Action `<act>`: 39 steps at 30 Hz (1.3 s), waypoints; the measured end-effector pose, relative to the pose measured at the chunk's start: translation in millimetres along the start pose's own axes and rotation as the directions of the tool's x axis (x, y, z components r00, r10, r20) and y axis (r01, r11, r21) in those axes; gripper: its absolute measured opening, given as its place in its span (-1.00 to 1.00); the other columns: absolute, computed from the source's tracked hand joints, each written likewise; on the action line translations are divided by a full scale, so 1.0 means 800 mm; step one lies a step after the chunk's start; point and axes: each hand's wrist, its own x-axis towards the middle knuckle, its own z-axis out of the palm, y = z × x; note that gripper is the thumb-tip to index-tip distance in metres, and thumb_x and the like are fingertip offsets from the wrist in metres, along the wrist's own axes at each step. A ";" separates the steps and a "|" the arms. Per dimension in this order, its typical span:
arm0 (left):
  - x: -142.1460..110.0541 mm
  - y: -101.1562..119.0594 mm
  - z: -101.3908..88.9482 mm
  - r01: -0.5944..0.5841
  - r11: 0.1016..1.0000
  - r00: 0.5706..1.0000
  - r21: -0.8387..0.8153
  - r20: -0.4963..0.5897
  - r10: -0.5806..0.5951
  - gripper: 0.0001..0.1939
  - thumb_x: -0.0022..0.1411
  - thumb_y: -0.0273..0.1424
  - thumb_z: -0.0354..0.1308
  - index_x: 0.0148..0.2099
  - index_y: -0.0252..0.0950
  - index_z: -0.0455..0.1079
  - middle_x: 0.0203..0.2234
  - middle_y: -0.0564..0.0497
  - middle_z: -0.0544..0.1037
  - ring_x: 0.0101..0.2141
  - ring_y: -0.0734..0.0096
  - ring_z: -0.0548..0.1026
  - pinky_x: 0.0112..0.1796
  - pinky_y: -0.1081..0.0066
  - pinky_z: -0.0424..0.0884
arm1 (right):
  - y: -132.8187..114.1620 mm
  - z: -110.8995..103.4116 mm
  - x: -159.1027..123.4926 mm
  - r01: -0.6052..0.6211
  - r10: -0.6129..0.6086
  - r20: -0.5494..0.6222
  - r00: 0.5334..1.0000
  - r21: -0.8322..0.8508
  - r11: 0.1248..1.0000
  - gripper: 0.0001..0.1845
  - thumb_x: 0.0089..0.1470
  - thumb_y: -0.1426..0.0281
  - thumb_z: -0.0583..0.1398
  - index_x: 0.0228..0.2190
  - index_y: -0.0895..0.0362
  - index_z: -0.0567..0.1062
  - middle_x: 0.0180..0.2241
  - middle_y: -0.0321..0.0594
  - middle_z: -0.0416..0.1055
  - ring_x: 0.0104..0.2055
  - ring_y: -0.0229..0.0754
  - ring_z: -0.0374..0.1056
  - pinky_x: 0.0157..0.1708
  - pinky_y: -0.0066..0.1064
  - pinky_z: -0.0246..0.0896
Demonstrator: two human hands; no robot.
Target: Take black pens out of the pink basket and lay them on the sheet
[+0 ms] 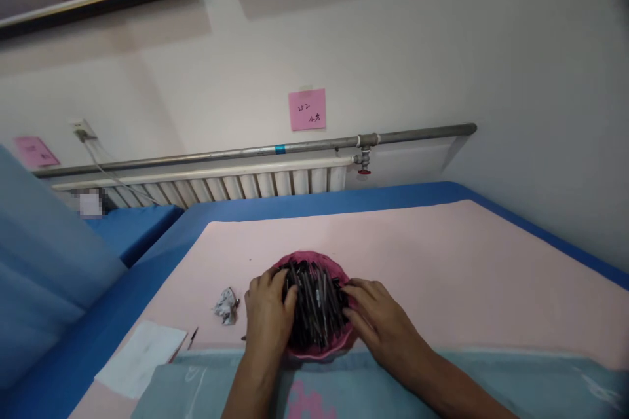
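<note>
A round pink basket (314, 355) full of black pens (314, 304) rests near the front of the pink sheet. The pens lie piled, mostly pointing away from me. My left hand (269, 314) reaches over the left rim, its bent fingers and thumb closed about the pens at that side. From the right, my right hand (378, 317) reaches across the rim, with fingertips and thumb against the pens at that edge. The hands hide part of the rim, and the exact fingertip contact is partly hidden.
Left of the basket lie a crumpled wrapper (227, 306), a single pen (193, 338) and a white sheet of paper (142, 357). A blue-green cloth (491, 383) covers the front. Behind the blue bed edge (393, 195) stand a radiator (255, 184) and a pipe (216, 157). A blue curtain (44, 275) hangs left.
</note>
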 end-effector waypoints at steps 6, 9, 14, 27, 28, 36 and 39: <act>-0.004 0.007 -0.001 -0.045 0.999 0.995 0.022 0.086 0.043 -0.78 0.12 -0.38 -0.01 -0.23 -0.24 0.43 -0.21 -0.05 0.45 -0.17 0.21 0.31 -0.13 0.23 0.21 | -0.002 0.002 0.000 0.036 -0.031 0.071 0.997 -0.071 0.997 -0.82 0.05 0.51 0.05 -0.38 0.13 0.45 -0.33 -0.14 0.40 -0.24 -0.09 0.25 -0.23 -0.20 0.22; -0.004 0.009 0.002 -0.057 0.998 0.998 0.007 -0.020 0.057 -0.68 0.16 -0.31 -0.05 -0.06 -0.20 0.36 -0.08 -0.07 0.39 -0.09 0.17 0.27 -0.10 0.19 0.19 | -0.004 0.004 -0.001 0.054 -0.050 0.030 0.998 -0.158 0.986 -0.77 0.02 0.45 0.10 -0.23 0.13 0.44 -0.11 -0.07 0.35 -0.06 0.03 0.17 -0.13 -0.08 0.14; -0.007 0.013 0.012 -0.144 0.990 0.983 -0.013 0.115 0.144 -0.73 0.13 -0.36 -0.02 -0.14 -0.25 0.40 -0.14 -0.08 0.43 -0.08 0.14 0.27 -0.08 0.16 0.19 | -0.009 0.009 0.000 0.080 -0.063 0.101 0.993 -0.171 0.982 -0.77 0.03 0.40 0.12 -0.23 0.05 0.46 -0.13 -0.18 0.40 -0.02 0.05 0.17 -0.09 -0.05 0.08; 0.007 -0.019 -0.010 0.120 0.975 0.988 -0.185 0.120 -0.099 -0.76 0.11 -0.46 -0.09 -0.25 -0.29 0.38 -0.33 -0.07 0.50 -0.27 0.28 0.41 -0.22 0.31 0.29 | -0.022 -0.002 0.002 0.154 -0.143 0.083 0.986 -0.148 0.977 -0.79 0.05 0.38 0.10 -0.23 0.08 0.44 -0.15 -0.15 0.41 -0.06 -0.02 0.22 -0.10 -0.11 0.04; 0.009 -0.023 -0.015 0.148 0.962 0.987 -0.228 0.100 -0.128 -0.76 0.11 -0.44 -0.09 -0.25 -0.28 0.38 -0.34 -0.05 0.51 -0.28 0.30 0.42 -0.23 0.34 0.29 | -0.021 -0.002 0.002 0.174 -0.163 0.086 0.983 -0.144 0.974 -0.77 0.05 0.37 0.11 -0.21 0.07 0.43 -0.13 -0.15 0.40 -0.06 -0.02 0.23 -0.09 -0.11 0.04; -0.009 -0.082 -0.052 0.378 0.879 0.920 -0.289 0.013 -0.391 -0.79 0.07 -0.34 -0.01 -0.30 -0.25 0.41 -0.40 0.02 0.54 -0.36 0.38 0.46 -0.33 0.45 0.29 | 0.020 0.005 0.000 0.144 -0.164 -0.167 0.972 -0.128 0.981 -0.72 0.13 0.32 -0.01 -0.18 0.12 0.38 -0.17 -0.08 0.39 -0.10 -0.07 0.28 -0.16 -0.20 0.16; -0.032 -0.093 -0.060 0.363 0.902 0.932 -0.233 0.094 -0.351 -0.88 -0.01 -0.41 0.06 -0.41 -0.26 0.42 -0.49 0.03 0.53 -0.41 0.37 0.45 -0.37 0.45 0.27 | 0.027 0.003 0.001 0.111 -0.122 -0.142 0.982 -0.082 0.990 -0.75 0.13 0.31 -0.02 -0.24 0.10 0.39 -0.23 -0.12 0.41 -0.17 -0.11 0.32 -0.20 -0.23 0.20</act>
